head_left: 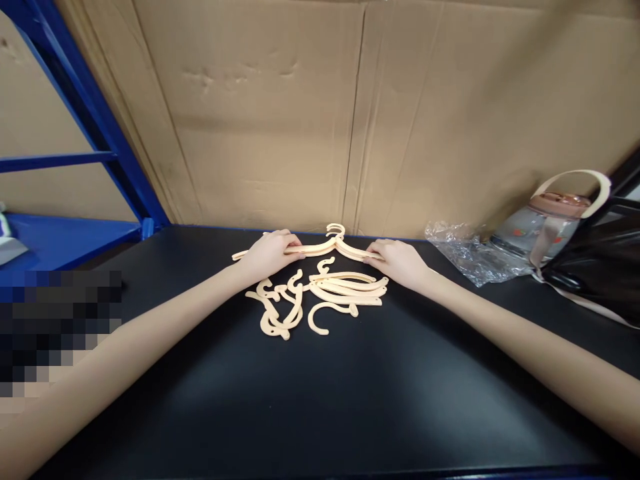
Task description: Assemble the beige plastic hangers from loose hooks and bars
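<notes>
Near the back of the black table lie cream clothes hangers point(320, 249), stacked together, their hooks pointing to the wall. My left hand point(273, 253) is closed on their left arm, fingertips over the top. My right hand point(397, 260) pinches the right arm near its end. Just in front are loose hanger parts: several curved arms point(350, 288) in a small pile, a single hook point(325, 313) lying apart, and a tangle of hooks and short pieces point(280, 307) to the left. My hands hide parts of the held hangers' ends.
A clear jug point(530, 230) with a pink lid stands at the right, beside crumpled clear plastic point(465, 257) and a black bag point(595, 267). Cardboard point(280, 120) rises behind the table point(350, 400). A blue metal frame point(107, 133) stands at the left.
</notes>
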A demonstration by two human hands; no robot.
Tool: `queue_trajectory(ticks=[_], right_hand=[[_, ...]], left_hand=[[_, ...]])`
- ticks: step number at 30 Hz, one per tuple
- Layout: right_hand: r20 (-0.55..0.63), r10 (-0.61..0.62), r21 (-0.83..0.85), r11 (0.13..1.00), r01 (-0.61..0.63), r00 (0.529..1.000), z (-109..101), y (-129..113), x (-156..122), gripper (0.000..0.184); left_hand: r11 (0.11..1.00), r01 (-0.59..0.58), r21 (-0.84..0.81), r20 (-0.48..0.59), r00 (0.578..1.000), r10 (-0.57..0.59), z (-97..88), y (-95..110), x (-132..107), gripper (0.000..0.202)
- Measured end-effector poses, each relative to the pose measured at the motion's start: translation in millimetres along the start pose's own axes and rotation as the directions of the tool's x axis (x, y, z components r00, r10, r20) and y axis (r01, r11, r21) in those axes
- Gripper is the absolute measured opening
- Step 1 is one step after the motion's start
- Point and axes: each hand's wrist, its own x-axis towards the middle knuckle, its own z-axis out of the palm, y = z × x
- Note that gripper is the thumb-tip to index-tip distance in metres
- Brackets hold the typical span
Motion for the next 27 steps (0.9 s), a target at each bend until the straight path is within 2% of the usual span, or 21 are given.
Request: queue_trajectory(ticks=[9,18,27], right_hand=[[0.007,0.026,0.001,1.0,-0.026,1.0,-0.5,-0.1,-0.4,0.015],[0.011,0.08,-0.012,0.997,-0.08,0.997,-1.7,0.7,-3.3,0.016],[0.018,0.13,-0.055,0.99,-0.129,0.991,-6.7,-0.1,-5.9,0.019]], left_hand=[[0.999,0.038,-0.033,-0.036,0.999,-0.04,-1.5,3.4,-6.2,0.022],[0.996,-0.072,-0.052,-0.007,0.997,0.071,1.1,-0.5,-8.2,0.02],[0.991,-0.099,-0.087,-0.04,0.995,0.095,5.5,-0.2,-7.2,0.02]])
